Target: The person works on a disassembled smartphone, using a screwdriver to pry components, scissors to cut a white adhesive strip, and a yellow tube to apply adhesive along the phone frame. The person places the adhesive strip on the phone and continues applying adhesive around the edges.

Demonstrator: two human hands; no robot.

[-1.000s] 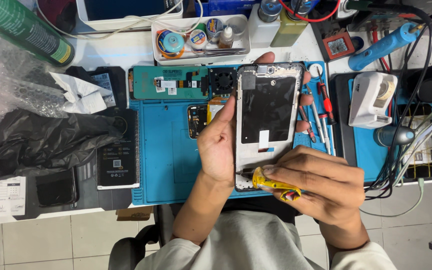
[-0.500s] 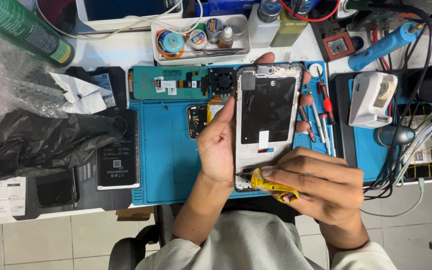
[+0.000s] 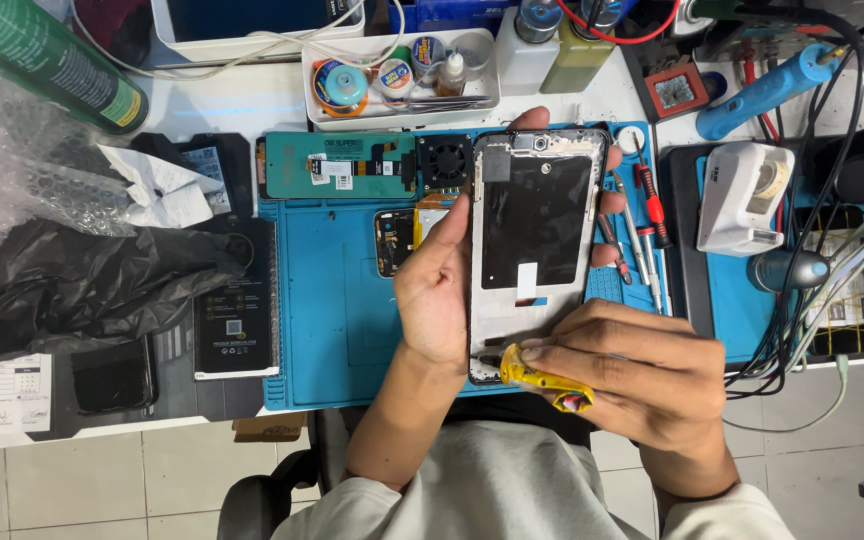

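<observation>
My left hand (image 3: 440, 290) grips an opened phone frame (image 3: 535, 240) upright over the blue work mat (image 3: 322, 310), thumb on its left edge and fingertips showing past its top and right edges. The frame shows a black inner panel with a small white label. My right hand (image 3: 632, 375) holds a small yellow-handled screwdriver (image 3: 542, 380), its dark tip touching the frame's lower left corner.
Loose phone parts (image 3: 397, 240), a green display panel (image 3: 337, 165) and a small fan (image 3: 446, 162) lie on the mat. Screwdrivers and tweezers (image 3: 642, 225) rest right of the frame. A white tray (image 3: 402, 80), black plastic wrap (image 3: 82, 285), a white dispenser (image 3: 742, 195) and cables (image 3: 812, 300) surround it.
The screwdriver tip has crept slightly left along the frame's bottom edge. My left hand and the frame have stayed in place.
</observation>
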